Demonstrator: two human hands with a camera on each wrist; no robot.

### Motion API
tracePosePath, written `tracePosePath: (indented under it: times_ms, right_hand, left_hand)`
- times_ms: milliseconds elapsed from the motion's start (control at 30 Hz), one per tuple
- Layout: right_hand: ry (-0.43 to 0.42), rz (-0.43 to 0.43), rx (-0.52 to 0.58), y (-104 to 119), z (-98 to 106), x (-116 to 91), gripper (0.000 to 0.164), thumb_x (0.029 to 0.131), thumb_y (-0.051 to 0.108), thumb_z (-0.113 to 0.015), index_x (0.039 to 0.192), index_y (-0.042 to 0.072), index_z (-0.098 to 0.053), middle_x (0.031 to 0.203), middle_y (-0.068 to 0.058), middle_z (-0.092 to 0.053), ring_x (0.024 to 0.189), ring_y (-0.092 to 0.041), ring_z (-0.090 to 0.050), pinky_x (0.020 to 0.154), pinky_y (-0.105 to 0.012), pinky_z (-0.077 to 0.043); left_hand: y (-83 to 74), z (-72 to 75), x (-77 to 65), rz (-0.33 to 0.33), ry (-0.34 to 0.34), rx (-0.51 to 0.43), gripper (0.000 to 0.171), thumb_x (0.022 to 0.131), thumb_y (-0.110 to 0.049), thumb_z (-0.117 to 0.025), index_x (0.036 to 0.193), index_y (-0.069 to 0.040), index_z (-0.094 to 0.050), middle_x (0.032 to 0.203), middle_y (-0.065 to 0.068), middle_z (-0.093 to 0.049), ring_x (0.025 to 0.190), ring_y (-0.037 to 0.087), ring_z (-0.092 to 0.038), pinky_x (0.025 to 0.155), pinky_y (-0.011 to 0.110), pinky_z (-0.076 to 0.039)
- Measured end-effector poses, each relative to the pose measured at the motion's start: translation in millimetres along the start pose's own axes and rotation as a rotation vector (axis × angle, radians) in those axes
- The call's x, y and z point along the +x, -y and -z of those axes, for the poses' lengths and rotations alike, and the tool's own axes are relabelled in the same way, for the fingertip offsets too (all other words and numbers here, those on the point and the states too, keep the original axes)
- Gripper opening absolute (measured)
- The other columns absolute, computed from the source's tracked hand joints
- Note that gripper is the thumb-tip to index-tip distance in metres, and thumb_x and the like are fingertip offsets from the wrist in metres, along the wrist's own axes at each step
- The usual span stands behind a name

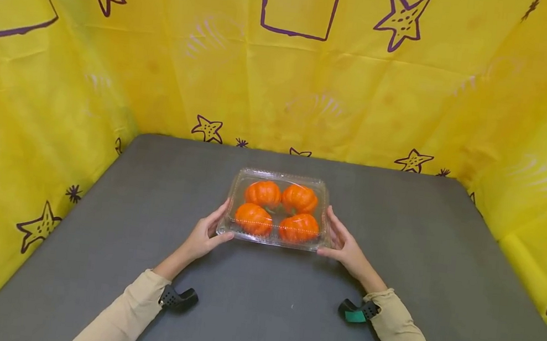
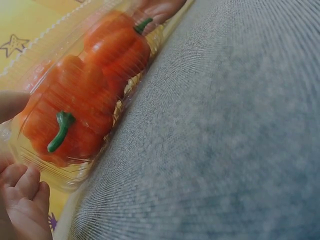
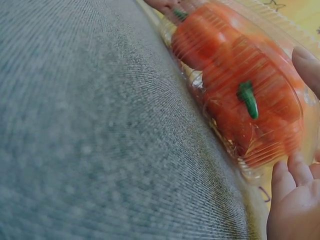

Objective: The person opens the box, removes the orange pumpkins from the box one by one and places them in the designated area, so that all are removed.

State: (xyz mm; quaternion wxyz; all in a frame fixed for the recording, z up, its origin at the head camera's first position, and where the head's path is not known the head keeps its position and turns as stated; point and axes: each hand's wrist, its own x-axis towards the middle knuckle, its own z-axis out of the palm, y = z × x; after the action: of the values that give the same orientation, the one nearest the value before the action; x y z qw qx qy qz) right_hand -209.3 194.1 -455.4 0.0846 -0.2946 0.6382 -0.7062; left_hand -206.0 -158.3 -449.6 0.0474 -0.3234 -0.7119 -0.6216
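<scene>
A clear plastic clamshell container [image 1: 280, 178] with its lid down holds several orange bell peppers [image 1: 263, 193], laid in two rows. Green stems show through the plastic in both wrist views. My left hand [image 1: 203, 236] grips the container's left end, thumb at the near corner and fingers [image 2: 30, 187] along the side and lower edge. At the opposite end, my right hand [image 1: 349, 250] holds it the same way, its thumb [image 3: 306, 67] near the rim and fingers [image 3: 285, 180] by the lower edge. The container is close over the table in the head view.
The dark grey table [image 1: 269, 309] extends around the container on all sides. Yellow cloth [image 1: 281, 93] printed with starfish and other shapes hangs behind the table and along its left and right edges. A black strap device [image 1: 180, 298] sits at each wrist.
</scene>
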Motion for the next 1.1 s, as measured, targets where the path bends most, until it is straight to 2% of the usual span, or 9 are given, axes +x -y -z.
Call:
tracePosePath:
  times_ms: [233,467,767,867,1000,1100]
  right_hand:
    - [-0.008,-0.006,0.014,1,3,1,0.091,0.076,-0.004,-0.067,0.141,-0.002,-0.005,0.147,-0.013,0.006,0.133,-0.024,-0.005,0.099,-0.019,-0.022]
    - [-0.022,-0.015,0.036,0,2,0,0.093,0.075,-0.006,-0.068,0.142,-0.002,-0.004,0.147,-0.014,0.008,0.132,-0.026,-0.001,0.100,-0.019,-0.020]
    - [-0.021,0.006,0.056,1,1,-2,0.095,0.075,0.001,-0.070,0.141,-0.003,-0.002,0.146,-0.015,0.010,0.132,-0.027,-0.002,0.099,-0.019,-0.022]
    - [-0.025,0.006,0.053,2,1,-2,0.095,0.074,-0.001,-0.070,0.141,-0.004,-0.002,0.146,-0.015,0.010,0.132,-0.028,-0.002,0.099,-0.020,-0.024]
    - [-0.048,-0.019,0.047,2,2,-1,0.095,0.074,-0.003,-0.069,0.142,-0.002,-0.003,0.147,-0.014,0.008,0.131,-0.032,-0.004,0.096,-0.022,-0.030]
    - [-0.055,-0.048,0.045,3,2,-1,0.094,0.074,-0.005,-0.069,0.142,0.000,-0.004,0.148,-0.013,0.006,0.131,-0.033,-0.005,0.095,-0.023,-0.032]
  left_hand:
    - [0.4,-0.3,2.6,-0.001,-0.005,-0.003,0.066,0.078,0.020,-0.053,0.133,0.017,-0.018,0.139,0.031,-0.014,0.126,0.041,-0.015,0.098,0.019,-0.023]
    - [-2.3,-2.1,0.3,0.015,0.000,-0.013,0.061,0.080,0.019,-0.051,0.132,0.019,-0.017,0.138,0.033,-0.012,0.126,0.043,-0.011,0.099,0.016,-0.018]
    - [-2.9,-5.8,-0.8,-0.002,-0.019,-0.031,0.056,0.083,0.016,-0.047,0.132,0.019,-0.019,0.138,0.033,-0.014,0.126,0.043,-0.011,0.101,0.017,-0.015]
    - [-3.2,-5.9,-0.8,-0.004,-0.037,0.006,0.051,0.085,0.015,-0.045,0.130,0.020,-0.023,0.136,0.032,-0.019,0.126,0.041,-0.016,0.100,0.017,-0.018]
    - [-6.2,-6.2,-0.5,-0.004,-0.060,0.079,0.041,0.087,0.017,-0.040,0.126,0.022,-0.029,0.133,0.032,-0.027,0.124,0.033,-0.027,0.098,0.017,-0.024]
    - [-15.2,-8.6,-0.2,-0.012,-0.053,0.109,0.038,0.087,0.019,-0.037,0.123,0.025,-0.029,0.130,0.036,-0.027,0.123,0.031,-0.029,0.097,0.016,-0.025]
